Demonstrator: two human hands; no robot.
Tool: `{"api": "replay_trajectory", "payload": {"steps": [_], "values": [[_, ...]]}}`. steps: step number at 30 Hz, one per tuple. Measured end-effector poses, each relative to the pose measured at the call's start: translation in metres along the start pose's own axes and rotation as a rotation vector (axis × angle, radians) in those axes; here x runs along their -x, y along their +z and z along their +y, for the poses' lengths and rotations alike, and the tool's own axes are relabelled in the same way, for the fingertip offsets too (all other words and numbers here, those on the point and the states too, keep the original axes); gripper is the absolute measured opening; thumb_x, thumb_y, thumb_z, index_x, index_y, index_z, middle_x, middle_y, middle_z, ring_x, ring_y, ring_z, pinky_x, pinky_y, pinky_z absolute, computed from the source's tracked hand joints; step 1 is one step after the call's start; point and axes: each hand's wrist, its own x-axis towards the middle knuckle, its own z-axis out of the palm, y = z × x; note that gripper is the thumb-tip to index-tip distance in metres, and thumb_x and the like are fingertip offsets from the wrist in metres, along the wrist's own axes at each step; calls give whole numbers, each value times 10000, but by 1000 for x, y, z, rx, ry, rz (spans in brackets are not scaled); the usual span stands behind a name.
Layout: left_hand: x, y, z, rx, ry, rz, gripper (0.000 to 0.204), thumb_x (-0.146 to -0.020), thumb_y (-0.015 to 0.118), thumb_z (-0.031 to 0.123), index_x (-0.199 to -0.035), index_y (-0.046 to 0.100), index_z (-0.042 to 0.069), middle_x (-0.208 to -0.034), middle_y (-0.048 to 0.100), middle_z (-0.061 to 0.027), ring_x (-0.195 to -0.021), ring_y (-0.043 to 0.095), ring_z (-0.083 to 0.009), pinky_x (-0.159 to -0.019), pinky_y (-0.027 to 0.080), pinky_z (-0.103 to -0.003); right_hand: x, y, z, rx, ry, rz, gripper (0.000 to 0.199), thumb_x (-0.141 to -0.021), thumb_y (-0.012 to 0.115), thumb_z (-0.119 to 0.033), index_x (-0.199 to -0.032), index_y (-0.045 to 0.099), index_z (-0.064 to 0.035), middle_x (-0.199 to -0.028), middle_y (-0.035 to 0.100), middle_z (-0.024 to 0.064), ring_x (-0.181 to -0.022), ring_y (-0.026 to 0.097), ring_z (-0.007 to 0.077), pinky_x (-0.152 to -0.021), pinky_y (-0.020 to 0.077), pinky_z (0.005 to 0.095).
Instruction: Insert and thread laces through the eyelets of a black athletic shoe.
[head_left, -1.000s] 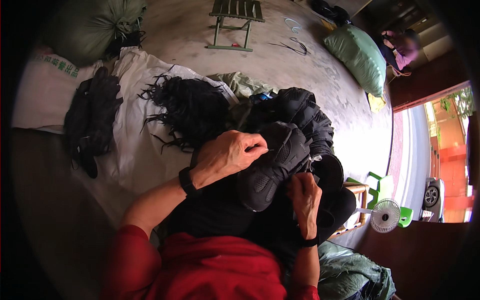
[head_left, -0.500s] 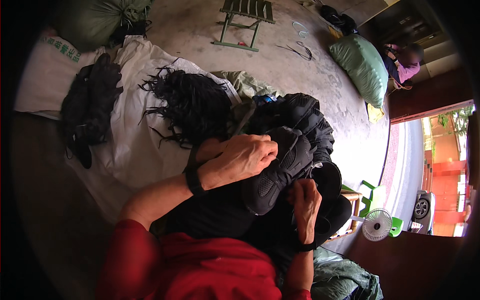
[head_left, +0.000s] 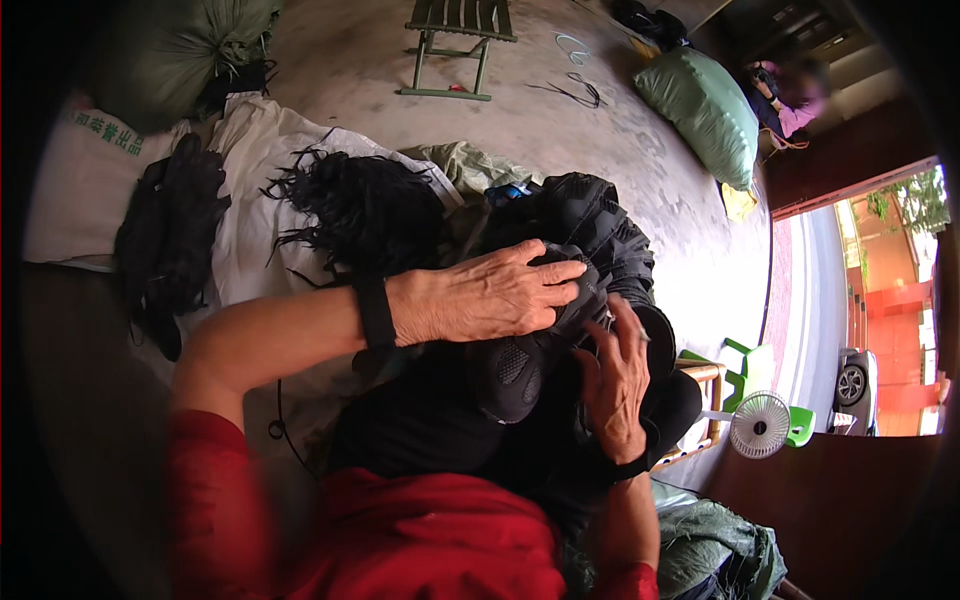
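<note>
A black mesh shoe (head_left: 507, 378) rests on my lap, its toe pointing toward me. My left hand (head_left: 485, 297) lies across the upper part of the shoe, fingers bent over it, hiding much of the lacing area. At the shoe's right side is my right hand (head_left: 615, 385), its fingers raised and apart, with nothing seen in them. Several more black shoes (head_left: 590, 215) are piled just beyond. A heap of black laces (head_left: 375, 210) lies to the left on a white woven sheet (head_left: 255, 240).
Black items (head_left: 172, 225) lie at the far left. A folding stool (head_left: 455, 45) stands ahead. A green sack (head_left: 705, 110) lies near a person in pink (head_left: 797, 105). At the right are a small fan (head_left: 760, 424), a green chair (head_left: 750, 375) and a bamboo frame (head_left: 707, 400).
My left hand has flattened from a pinch and now reaches over the shoe. My right hand has opened its fingers and risen along the shoe's side. The view has shifted slightly.
</note>
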Motion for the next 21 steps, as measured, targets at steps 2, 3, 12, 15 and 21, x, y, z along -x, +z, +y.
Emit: {"api": "replay_trajectory", "payload": {"steps": [2, 3, 12, 15, 21], "values": [[-6, 3, -9, 41, 70, -56, 91, -800, 608, 157, -749, 652, 96, -1064, 607, -35, -1294, 477, -233, -1018, 418, -422, -3, -4, 19, 44, -171, -90, 378, -721, 762, -131, -1069, 620, -96, -1235, 569, 123, -1222, 523, 330, -961, 447, 429], [-11, 2, -13, 79, 133, -112, 94, -805, 609, 155, -742, 648, 97, -1027, 609, -37, -1284, 482, -223, -1016, 419, -424, -6, -9, 23, 46, -163, -90, 378, -721, 762, -131, -1069, 620, -96, -1235, 569, 123, -1222, 523, 330, -961, 447, 429], [-25, 7, -38, 83, 319, -165, 90, -838, 558, 195, -794, 507, 135, -771, 539, 18, -820, 575, -139, -600, 430, -303, -28, -5, 46, -30, -448, -294, 231, -757, 720, -230, -873, 585, -82, -936, 532, 89, -882, 541, 294, -779, 468, 407], [-27, 9, -35, 54, 465, -75, 85, -813, 567, 195, -800, 511, 133, -772, 539, 19, -825, 578, -151, -587, 435, -299, -14, 2, 52, -83, -413, -266, 180, -797, 694, -211, -852, 585, -79, -919, 537, 93, -882, 543, 284, -734, 481, 382], [-34, 4, 9, 143, 302, -237, 162, -763, 654, 221, -753, 526, 121, -727, 514, -1, -797, 547, -162, -640, 427, -297, 0, -4, 46, -329, -153, -484, 165, -817, 681, -130, -974, 670, -80, -993, 603, 76, -913, 547, 306, -842, 456, 405]]}}
